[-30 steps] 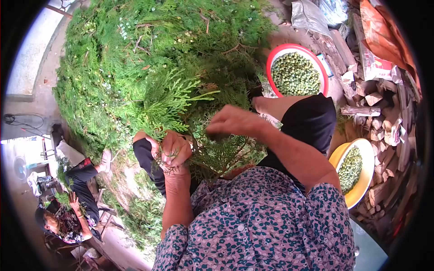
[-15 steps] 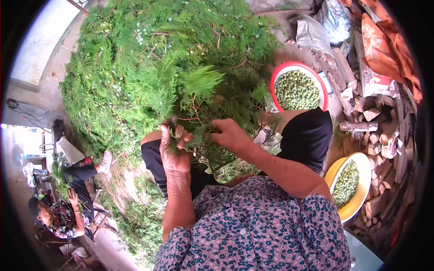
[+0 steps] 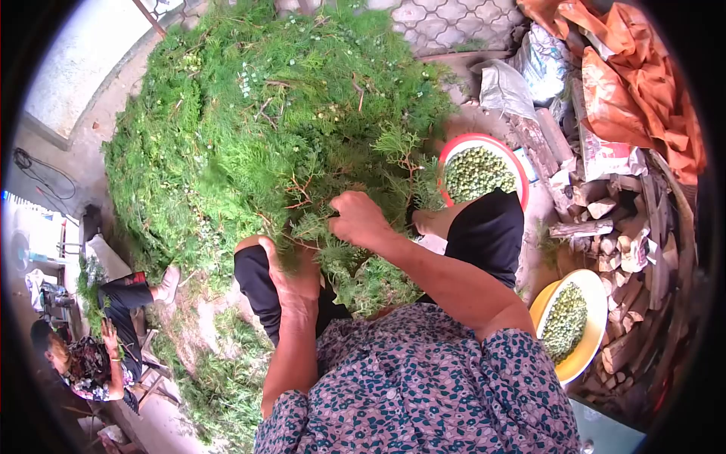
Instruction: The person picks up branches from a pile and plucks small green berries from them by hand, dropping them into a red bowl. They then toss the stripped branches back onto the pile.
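My left hand point(image 3: 296, 278) grips the lower stem of a green cypress-like branch point(image 3: 355, 261) that lies across my lap. My right hand point(image 3: 357, 218) is closed on the sprigs of the same branch a little higher up, fingers pinched into the foliage. In front of both hands rises a big heap of cut green branches point(image 3: 249, 121) dotted with small pale-green seed cones. My knees in black trousers point(image 3: 491, 227) sit left and right of the branch.
A red basin point(image 3: 514, 155) full of green seed cones stands right of the heap; a yellow basin point(image 3: 594, 333) with more is at my right side. Stacked firewood point(image 3: 620, 227) and orange sacks point(image 3: 635, 83) fill the right. Another person point(image 3: 91, 356) sits at lower left with sprigs.
The branch I held up has come down onto my lap. My left hand slid lower on the stem, my right hand moved up and left into the sprigs. The view tilted toward the heap.
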Motion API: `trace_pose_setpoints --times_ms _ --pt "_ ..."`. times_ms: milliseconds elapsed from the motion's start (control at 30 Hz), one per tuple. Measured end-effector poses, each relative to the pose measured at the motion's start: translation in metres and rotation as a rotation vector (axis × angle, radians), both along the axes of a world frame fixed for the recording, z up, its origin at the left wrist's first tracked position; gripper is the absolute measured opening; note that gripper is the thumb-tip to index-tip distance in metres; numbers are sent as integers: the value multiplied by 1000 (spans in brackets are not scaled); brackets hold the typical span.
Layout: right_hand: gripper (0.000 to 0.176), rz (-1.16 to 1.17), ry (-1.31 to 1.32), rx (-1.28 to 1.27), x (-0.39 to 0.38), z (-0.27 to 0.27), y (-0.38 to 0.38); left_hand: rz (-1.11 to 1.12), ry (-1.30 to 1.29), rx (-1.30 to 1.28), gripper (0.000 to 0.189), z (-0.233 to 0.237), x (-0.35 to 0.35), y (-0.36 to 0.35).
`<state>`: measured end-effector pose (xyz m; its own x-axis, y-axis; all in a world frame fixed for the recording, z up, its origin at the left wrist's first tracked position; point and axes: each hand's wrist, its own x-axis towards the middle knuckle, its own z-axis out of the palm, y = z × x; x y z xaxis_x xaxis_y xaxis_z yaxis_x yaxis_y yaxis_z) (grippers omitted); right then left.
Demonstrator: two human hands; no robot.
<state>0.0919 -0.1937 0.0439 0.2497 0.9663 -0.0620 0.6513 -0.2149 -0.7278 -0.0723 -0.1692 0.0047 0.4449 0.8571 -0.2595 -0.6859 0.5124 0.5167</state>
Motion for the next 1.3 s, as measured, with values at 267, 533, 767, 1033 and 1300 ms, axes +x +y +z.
trace_pose_setpoints --times_ms 267,533,767,1033,1300 --pt "23 -36 -33 -5 -13 3 13 -216 155 106 36 15 4 -49" --pt "21 77 -8 318 -25 16 19 -132 242 72 20 25 -7 -29" --pt "20 -231 322 803 13 50 -11 5 186 59 19 41 -38 -10" --pt "20 86 -25 94 62 -80 -30 184 210 -89 20 36 -125 3" --pt "22 -27 170 99 72 -92 -32 1111 436 -210 15 -24 -388 -51"
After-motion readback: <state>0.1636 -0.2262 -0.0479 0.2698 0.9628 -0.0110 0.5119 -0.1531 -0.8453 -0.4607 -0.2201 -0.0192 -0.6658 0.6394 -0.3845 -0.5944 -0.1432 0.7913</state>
